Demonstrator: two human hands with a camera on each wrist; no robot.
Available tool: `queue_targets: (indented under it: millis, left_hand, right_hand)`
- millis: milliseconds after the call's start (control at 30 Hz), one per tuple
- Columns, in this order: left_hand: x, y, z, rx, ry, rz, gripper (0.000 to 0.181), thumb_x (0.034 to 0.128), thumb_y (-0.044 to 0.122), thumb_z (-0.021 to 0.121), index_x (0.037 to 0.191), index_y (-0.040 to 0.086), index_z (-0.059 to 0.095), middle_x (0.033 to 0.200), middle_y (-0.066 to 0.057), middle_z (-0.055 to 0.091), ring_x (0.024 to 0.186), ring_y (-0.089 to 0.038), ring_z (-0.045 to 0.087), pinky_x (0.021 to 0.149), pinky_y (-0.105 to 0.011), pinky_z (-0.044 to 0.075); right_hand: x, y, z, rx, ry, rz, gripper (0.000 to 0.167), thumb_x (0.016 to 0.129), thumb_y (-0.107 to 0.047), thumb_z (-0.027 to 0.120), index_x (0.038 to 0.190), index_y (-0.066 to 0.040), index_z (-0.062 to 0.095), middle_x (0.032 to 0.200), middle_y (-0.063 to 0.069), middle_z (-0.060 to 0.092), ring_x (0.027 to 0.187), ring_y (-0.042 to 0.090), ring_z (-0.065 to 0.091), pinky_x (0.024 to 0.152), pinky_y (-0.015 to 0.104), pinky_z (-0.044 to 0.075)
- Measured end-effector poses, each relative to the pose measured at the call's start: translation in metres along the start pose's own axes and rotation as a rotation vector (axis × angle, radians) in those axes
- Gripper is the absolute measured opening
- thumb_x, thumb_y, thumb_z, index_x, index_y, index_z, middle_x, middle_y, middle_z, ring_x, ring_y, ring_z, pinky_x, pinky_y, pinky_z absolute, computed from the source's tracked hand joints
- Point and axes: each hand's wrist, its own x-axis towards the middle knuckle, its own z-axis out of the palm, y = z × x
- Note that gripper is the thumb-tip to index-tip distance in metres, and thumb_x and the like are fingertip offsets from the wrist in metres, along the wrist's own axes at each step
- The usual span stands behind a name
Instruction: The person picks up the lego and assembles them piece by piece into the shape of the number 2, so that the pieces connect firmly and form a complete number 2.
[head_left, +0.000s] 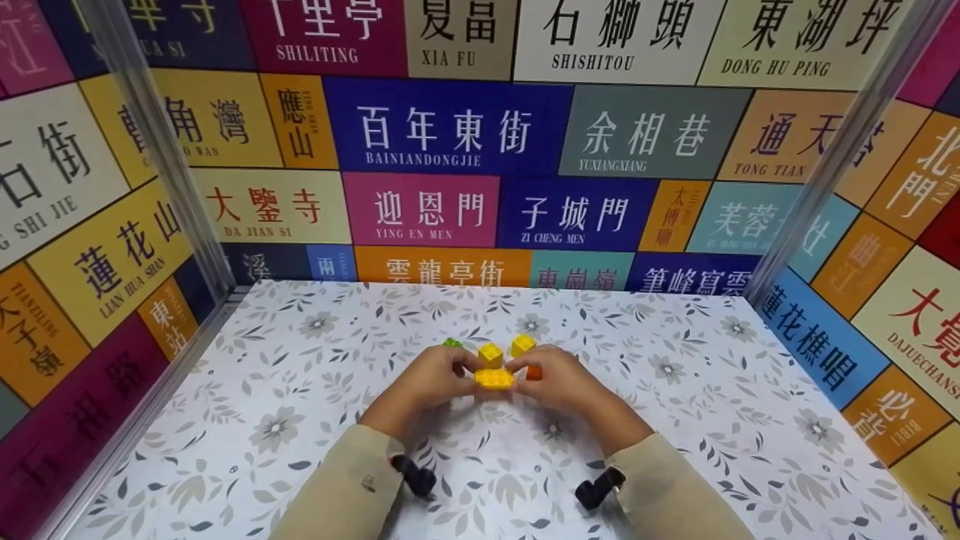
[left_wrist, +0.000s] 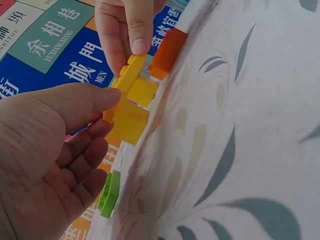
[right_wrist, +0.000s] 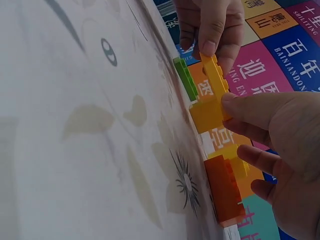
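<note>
A flat orange-yellow brick (head_left: 494, 379) with studs is held between both hands, off the table. My left hand (head_left: 439, 379) pinches its left end between thumb and fingers, and my right hand (head_left: 559, 379) pinches the right end. The same brick (left_wrist: 129, 75) shows edge-on in the left wrist view, between the left hand (left_wrist: 55, 145) and the other one. In the right wrist view the right hand (right_wrist: 280, 135) grips the near end of the brick (right_wrist: 215, 82). Just behind it stands a yellow block (head_left: 490, 355).
Another yellow block (head_left: 523, 345) is behind the right hand, beside an orange-red brick (head_left: 534, 372). A green brick (head_left: 452, 342) lies behind the left hand. The floral-patterned table (head_left: 300, 435) is bordered by panels of coloured signs.
</note>
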Motion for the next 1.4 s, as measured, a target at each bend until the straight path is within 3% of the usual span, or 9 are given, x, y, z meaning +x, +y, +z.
queue_targets:
  millis: [200, 467, 633, 833, 1000, 1400]
  left_hand:
    - [-0.007, -0.006, -0.005, 0.048, -0.005, 0.063, 0.02, 0.0889, 0.026, 0.088, 0.107, 0.026, 0.082, 0.103, 0.004, 0.075, 0.091, -0.017, 0.063, 0.08, -0.032, 0.055]
    - [-0.013, -0.01, -0.01, 0.031, -0.05, 0.017, 0.026, 0.0856, 0.022, 0.09, 0.108, 0.029, 0.081, 0.108, 0.008, 0.076, 0.1, -0.016, 0.067, 0.095, -0.039, 0.057]
    - [-0.015, -0.012, -0.01, 0.046, -0.078, 0.039, 0.025, 0.0859, 0.022, 0.09, 0.109, 0.027, 0.081, 0.107, 0.007, 0.077, 0.099, -0.016, 0.068, 0.096, -0.039, 0.058]
    - [-0.018, -0.013, -0.009, 0.052, -0.125, 0.002, 0.024, 0.086, 0.025, 0.091, 0.108, 0.028, 0.082, 0.103, 0.008, 0.077, 0.096, -0.017, 0.067, 0.093, -0.038, 0.059]
    - [-0.019, -0.015, -0.006, 0.061, -0.149, -0.015, 0.024, 0.0854, 0.024, 0.091, 0.107, 0.027, 0.082, 0.102, 0.008, 0.077, 0.095, -0.017, 0.067, 0.094, -0.038, 0.058]
    - [-0.017, -0.017, -0.003, 0.059, -0.161, -0.052, 0.024, 0.0837, 0.025, 0.093, 0.103, 0.03, 0.08, 0.102, 0.008, 0.075, 0.099, -0.019, 0.066, 0.102, -0.042, 0.055]
  right_hand:
    - [0.0, -0.006, 0.002, -0.005, -0.046, -0.05, 0.029, 0.097, -0.021, 0.08, 0.125, -0.021, 0.08, 0.121, -0.001, 0.077, 0.105, 0.025, 0.067, 0.097, 0.045, 0.056]
    - [-0.004, -0.012, 0.008, 0.031, -0.11, -0.07, 0.037, 0.096, -0.021, 0.08, 0.132, -0.014, 0.076, 0.131, 0.002, 0.077, 0.122, 0.023, 0.07, 0.109, 0.05, 0.056]
    - [-0.004, -0.011, 0.011, 0.027, -0.109, -0.078, 0.033, 0.094, -0.021, 0.082, 0.127, -0.015, 0.078, 0.124, 0.001, 0.078, 0.115, 0.022, 0.073, 0.107, 0.05, 0.057]
    - [-0.004, -0.009, 0.015, -0.015, -0.151, -0.07, 0.028, 0.093, -0.029, 0.084, 0.121, -0.022, 0.081, 0.112, -0.006, 0.078, 0.103, 0.015, 0.068, 0.097, 0.043, 0.056]
    - [-0.004, -0.009, 0.016, -0.035, -0.184, -0.082, 0.028, 0.092, -0.027, 0.085, 0.12, -0.021, 0.082, 0.108, -0.005, 0.077, 0.096, 0.012, 0.066, 0.089, 0.036, 0.056]
    - [-0.003, -0.008, 0.019, -0.047, -0.177, -0.083, 0.027, 0.089, -0.026, 0.088, 0.115, -0.021, 0.082, 0.109, -0.005, 0.075, 0.1, 0.013, 0.062, 0.088, 0.035, 0.053]
